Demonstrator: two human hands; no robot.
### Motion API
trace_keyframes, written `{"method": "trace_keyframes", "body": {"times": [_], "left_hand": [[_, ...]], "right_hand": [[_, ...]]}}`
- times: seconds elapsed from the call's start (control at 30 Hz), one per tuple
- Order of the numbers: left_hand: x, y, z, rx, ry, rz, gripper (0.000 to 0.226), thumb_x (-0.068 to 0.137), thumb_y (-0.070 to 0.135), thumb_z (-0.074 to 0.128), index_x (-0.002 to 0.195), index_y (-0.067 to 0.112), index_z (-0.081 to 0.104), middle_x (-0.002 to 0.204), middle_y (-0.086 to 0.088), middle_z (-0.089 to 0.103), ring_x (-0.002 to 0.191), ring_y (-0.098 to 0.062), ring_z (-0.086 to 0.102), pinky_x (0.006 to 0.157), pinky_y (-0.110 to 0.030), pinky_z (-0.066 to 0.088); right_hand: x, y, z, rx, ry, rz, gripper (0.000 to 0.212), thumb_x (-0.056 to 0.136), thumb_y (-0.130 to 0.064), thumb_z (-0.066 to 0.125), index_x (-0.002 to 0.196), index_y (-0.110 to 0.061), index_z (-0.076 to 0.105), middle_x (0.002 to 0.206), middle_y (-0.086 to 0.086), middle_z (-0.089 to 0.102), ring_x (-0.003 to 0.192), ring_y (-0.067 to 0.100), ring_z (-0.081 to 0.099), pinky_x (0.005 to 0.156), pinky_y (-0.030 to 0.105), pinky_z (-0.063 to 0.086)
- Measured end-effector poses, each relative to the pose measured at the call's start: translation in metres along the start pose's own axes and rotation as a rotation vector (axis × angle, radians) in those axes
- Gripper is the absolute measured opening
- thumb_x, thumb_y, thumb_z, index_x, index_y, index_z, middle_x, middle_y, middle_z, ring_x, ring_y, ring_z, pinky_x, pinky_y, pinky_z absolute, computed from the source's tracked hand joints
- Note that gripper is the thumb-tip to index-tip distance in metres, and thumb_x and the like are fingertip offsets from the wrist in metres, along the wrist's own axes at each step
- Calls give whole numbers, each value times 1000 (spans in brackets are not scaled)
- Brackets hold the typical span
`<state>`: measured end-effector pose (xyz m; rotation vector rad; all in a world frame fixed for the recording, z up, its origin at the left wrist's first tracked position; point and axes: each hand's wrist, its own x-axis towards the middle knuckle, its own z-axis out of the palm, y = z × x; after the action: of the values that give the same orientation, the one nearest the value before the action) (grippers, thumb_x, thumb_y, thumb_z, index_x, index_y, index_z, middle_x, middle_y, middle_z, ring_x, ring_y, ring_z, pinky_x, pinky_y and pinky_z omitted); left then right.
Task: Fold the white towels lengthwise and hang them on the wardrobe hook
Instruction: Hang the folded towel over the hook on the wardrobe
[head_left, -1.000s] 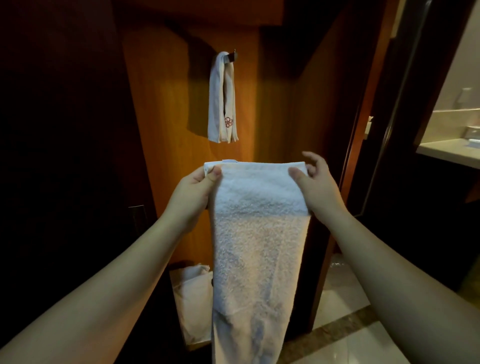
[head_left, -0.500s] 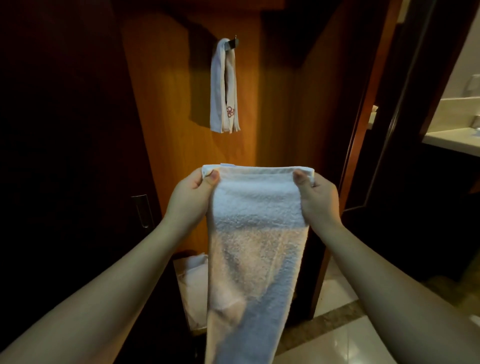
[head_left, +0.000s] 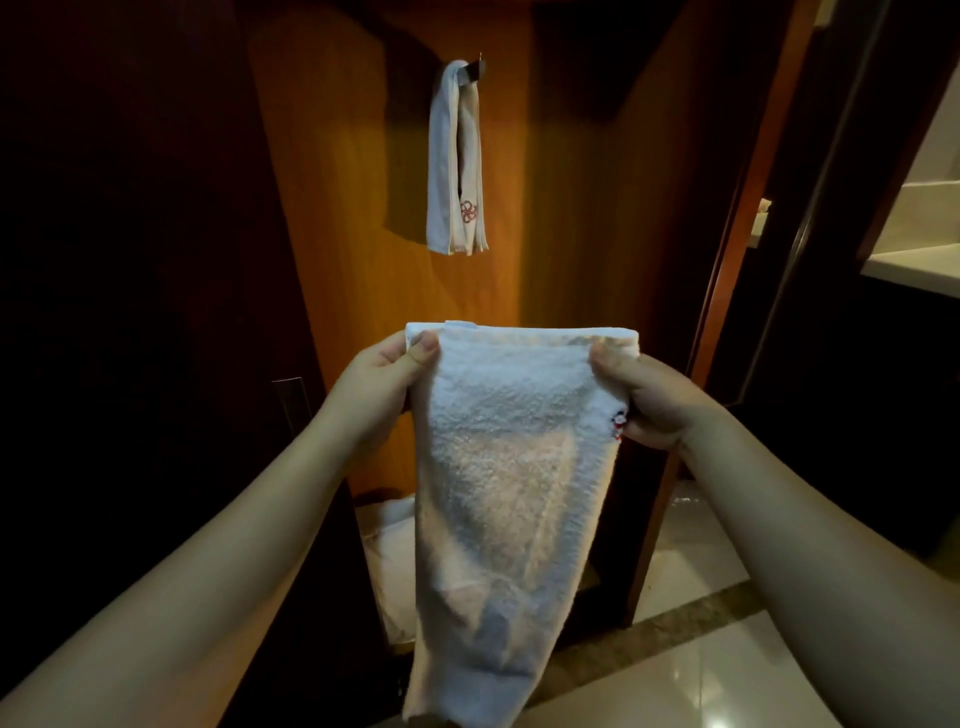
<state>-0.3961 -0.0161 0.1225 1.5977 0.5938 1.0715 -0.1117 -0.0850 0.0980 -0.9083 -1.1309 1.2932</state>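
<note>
I hold a white towel (head_left: 511, 467) up in front of me, hanging down lengthwise. My left hand (head_left: 382, 382) pinches its top left corner and my right hand (head_left: 644, 397) pinches the top right corner, where a small red embroidered mark shows. Above and behind it, another folded white towel (head_left: 457, 161) with a red emblem hangs from the dark wardrobe hook (head_left: 475, 70) on the wooden panel (head_left: 353, 208).
More white cloth (head_left: 389, 551) lies low in the wardrobe behind the held towel. A dark door with a metal handle (head_left: 291, 410) stands at left. A doorway and a light counter (head_left: 914, 265) are at right. Glossy tiled floor (head_left: 696, 670) lies below.
My right hand's fingers have closed onto the towel's top right corner, and both hands have lowered the towel slightly. The view has tilted, so the hanging towel sits higher.
</note>
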Motion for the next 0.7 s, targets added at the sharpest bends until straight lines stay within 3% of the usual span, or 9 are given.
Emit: {"method": "trace_keyframes", "body": {"times": [0.13, 0.2, 0.33, 0.43, 0.53, 0.63, 0.7], "left_hand": [[2, -23, 5, 78, 107, -131, 31, 103, 38, 53, 120, 19, 71, 112, -6, 75, 104, -25, 72, 97, -47, 55], [-1, -41, 13, 170, 217, -209, 34, 105, 38, 50, 120, 15, 71, 110, -7, 75, 102, -26, 71, 98, -51, 54], [-16, -68, 40, 210, 398, -299, 36, 106, 33, 44, 118, 12, 71, 111, -10, 72, 103, -28, 68, 96, -48, 54], [-37, -79, 68, 185, 494, -243, 34, 107, 30, 42, 118, 15, 69, 109, -2, 72, 100, -13, 66, 93, -31, 53], [-60, -87, 90, 171, 470, -193, 23, 106, 36, 43, 100, 29, 64, 78, 15, 69, 77, 14, 62, 65, -3, 44], [-69, -84, 95, 120, 418, -188, 21, 105, 40, 46, 90, 38, 61, 76, 31, 68, 72, 15, 63, 56, -3, 44], [-67, -80, 90, 86, 412, -185, 19, 104, 43, 48, 91, 39, 63, 79, 31, 69, 73, 13, 65, 55, -4, 45]], "right_hand": [[11, 23, 12, -145, 250, 25, 49, 80, -46, 77, 110, -8, 72, 113, 20, 72, 100, 30, 72, 87, 41, 58], [15, 39, 24, -335, 425, 31, 33, 93, -43, 67, 100, -12, 73, 100, 13, 76, 86, 25, 74, 78, 36, 57], [11, 76, 57, -638, 735, 21, 36, 100, -49, 50, 90, -20, 70, 78, -1, 70, 71, 14, 66, 58, 27, 50], [-2, 101, 80, -727, 685, -30, 35, 103, -46, 45, 100, -21, 69, 84, -10, 64, 80, 11, 63, 62, 14, 41], [-16, 115, 99, -611, 554, 8, 28, 102, -46, 47, 103, -24, 64, 84, -11, 64, 81, 9, 61, 60, 10, 45], [-20, 115, 105, -702, 522, -33, 31, 104, -51, 41, 109, -30, 63, 90, -10, 69, 81, 2, 65, 67, 15, 50], [-20, 108, 104, -616, 523, 8, 35, 101, -58, 40, 113, -34, 63, 90, -11, 70, 77, -5, 66, 59, 10, 46]]}}
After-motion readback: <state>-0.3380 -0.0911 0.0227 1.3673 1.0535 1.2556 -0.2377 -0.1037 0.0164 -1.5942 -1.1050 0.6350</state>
